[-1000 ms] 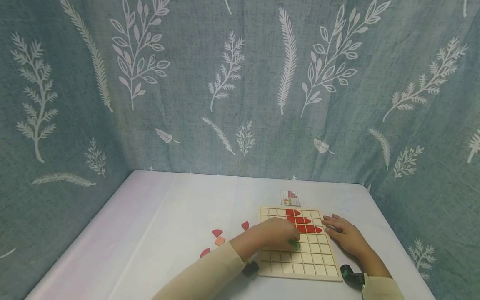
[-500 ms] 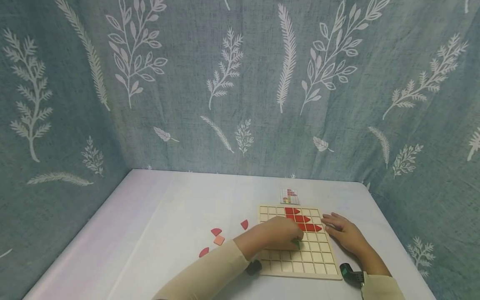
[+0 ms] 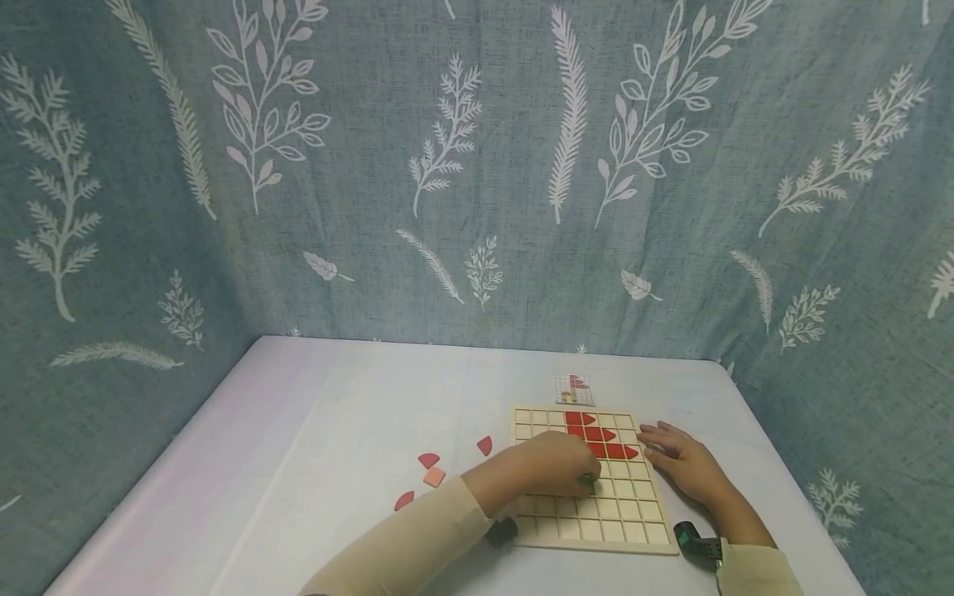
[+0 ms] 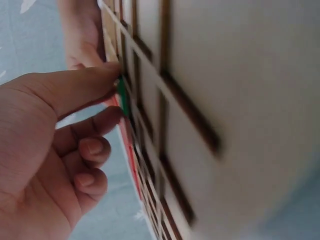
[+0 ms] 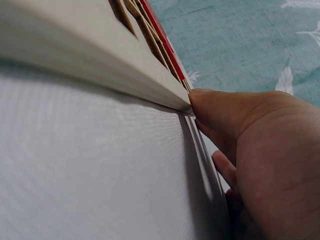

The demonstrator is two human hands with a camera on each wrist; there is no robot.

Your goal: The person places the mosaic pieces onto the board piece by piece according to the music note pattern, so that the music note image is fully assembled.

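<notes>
Left hand (image 3: 557, 463) pinches the green piece (image 4: 122, 96) between thumb and finger at the board (image 3: 622, 534), near side of the red pieces (image 3: 615, 451). Right hand (image 3: 686, 459), fingers extended, has its thumb touching the board's right edge.

L arm (image 3: 413, 534) out fwd, L grip (image 3: 557, 465) in thumb-finger pinch, others curled; R grip (image 3: 687, 465) fingers extended.

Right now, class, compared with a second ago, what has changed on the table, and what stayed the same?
The left hand has shifted slightly right over the grid board, its fingers pinching the green piece. Nothing was visibly grasped or released. The right hand at the board's edge, the red pieces on the board and the picture card stayed put.
</notes>
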